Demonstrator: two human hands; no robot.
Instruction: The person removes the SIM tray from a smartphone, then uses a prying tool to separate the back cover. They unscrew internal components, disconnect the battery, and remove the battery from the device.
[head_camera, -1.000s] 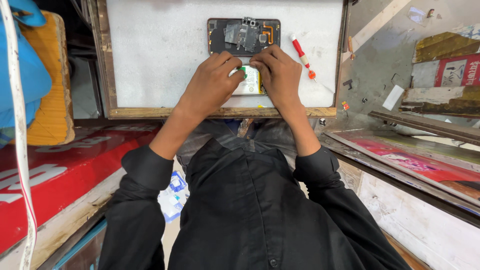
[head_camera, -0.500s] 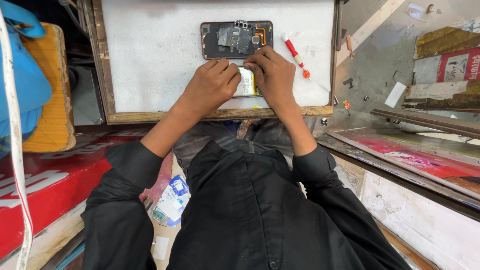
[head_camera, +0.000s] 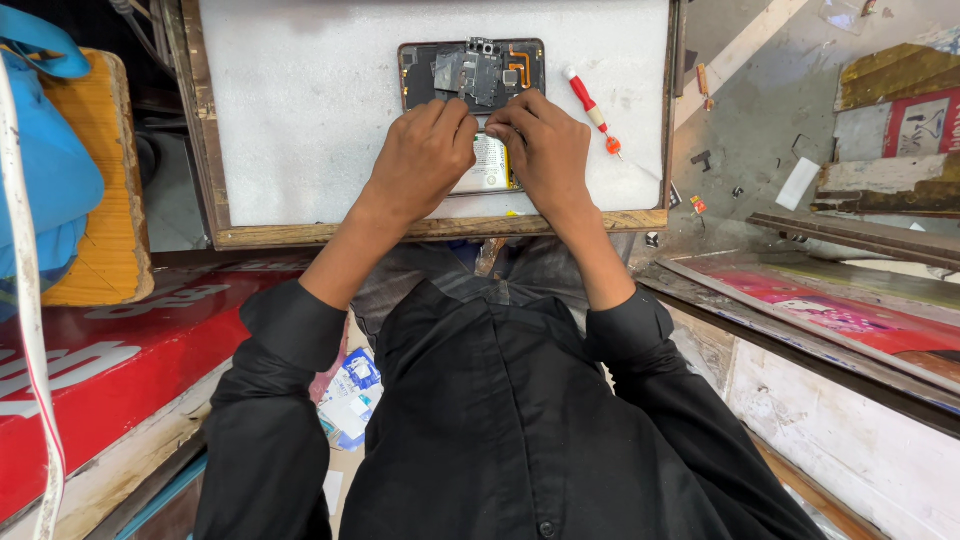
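An opened phone (head_camera: 470, 72) lies back-up on a white work board (head_camera: 300, 110), its circuit board and metal shields exposed at the far end. Both hands lie over its near half. My left hand (head_camera: 425, 150) and my right hand (head_camera: 548, 145) curl inward, fingertips meeting at the phone's middle, just below the circuit board. The white battery (head_camera: 488, 165) shows between the two hands. What the fingertips pinch is hidden. A red-handled screwdriver (head_camera: 592, 110) lies on the board just right of my right hand.
The board has a wooden frame (head_camera: 440, 228) along its near edge. A blue bag (head_camera: 45, 190) and a yellow wooden block (head_camera: 105, 180) sit at left, a red panel (head_camera: 120, 360) below them. Small parts and scraps lie on the grey surface (head_camera: 760, 120) at right.
The hands stay on the phone; the fingertips have drawn closer together at its middle. The view has shifted slightly.
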